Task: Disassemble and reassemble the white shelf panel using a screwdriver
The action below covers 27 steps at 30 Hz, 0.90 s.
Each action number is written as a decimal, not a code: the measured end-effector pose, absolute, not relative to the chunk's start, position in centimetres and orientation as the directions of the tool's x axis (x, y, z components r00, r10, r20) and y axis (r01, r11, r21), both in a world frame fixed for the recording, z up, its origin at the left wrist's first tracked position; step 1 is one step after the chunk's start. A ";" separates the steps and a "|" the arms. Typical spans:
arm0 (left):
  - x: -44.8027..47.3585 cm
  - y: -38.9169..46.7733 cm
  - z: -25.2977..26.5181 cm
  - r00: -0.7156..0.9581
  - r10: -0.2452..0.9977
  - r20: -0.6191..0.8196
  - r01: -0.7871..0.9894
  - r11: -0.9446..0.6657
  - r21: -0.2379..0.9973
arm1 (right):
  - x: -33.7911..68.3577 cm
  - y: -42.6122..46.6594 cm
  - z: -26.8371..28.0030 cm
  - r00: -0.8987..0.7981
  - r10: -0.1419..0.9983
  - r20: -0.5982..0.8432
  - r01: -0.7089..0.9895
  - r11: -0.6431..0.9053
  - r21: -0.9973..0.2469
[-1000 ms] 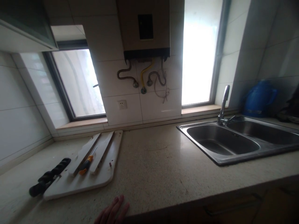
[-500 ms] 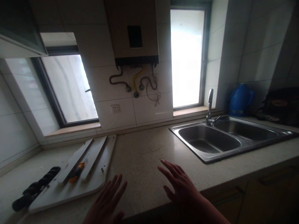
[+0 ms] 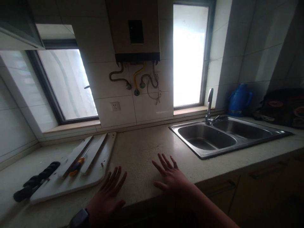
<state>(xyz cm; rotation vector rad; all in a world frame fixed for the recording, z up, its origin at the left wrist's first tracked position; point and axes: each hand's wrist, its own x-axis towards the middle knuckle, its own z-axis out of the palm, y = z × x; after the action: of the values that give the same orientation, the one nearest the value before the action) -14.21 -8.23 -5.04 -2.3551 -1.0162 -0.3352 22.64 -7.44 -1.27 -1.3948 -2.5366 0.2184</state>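
Countertop [image 3: 137,145], left hand [image 3: 105,195] splayed near white board [image 3: 82,180], screwdriver [image 3: 77,166] on it, right hand [image 3: 171,178] spread wide, sink [image 3: 239,145] beyond

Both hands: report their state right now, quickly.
Left hand: open, holding nothing, near the white board.
Right hand: open, holding nothing, at the countertop; whether the palm touches it cannot be told.
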 end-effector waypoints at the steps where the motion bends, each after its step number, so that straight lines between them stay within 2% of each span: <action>1: -14.2 -8.3 -5.0 0.684 0.596 0.421 0.729 -0.574 -0.372 | 22.6 -7.4 -1.3 -0.515 0.849 0.117 0.813 0.527 -0.249; 16: -13.8 -9.3 -4.0 0.642 0.691 0.333 0.766 -0.599 -0.232 | 21.7 -7.9 -1.5 -0.430 0.896 0.112 0.885 0.443 -0.143; 22: -13.9 -13.2 -2.4 0.581 0.751 0.313 0.813 -0.554 -0.180 | 23.1 -11.0 0.0 -0.411 0.881 0.236 0.902 0.430 -0.034; 25: -14.5 -18.4 0.1 0.631 0.707 0.320 0.775 -0.591 -0.224 | 27.9 -13.7 2.1 -0.466 0.784 0.411 0.880 0.461 0.118; 27: -14.9 -23.0 1.9 0.659 0.669 0.343 0.752 -0.598 -0.278 | 32.5 -16.0 4.3 -0.452 0.694 0.560 0.886 0.425 0.187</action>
<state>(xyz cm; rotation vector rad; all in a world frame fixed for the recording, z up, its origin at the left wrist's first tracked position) -14.90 -23.00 1.94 -2.4794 -1.1168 -0.2848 32.47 -16.01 4.35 -1.3449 -2.2849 -0.6539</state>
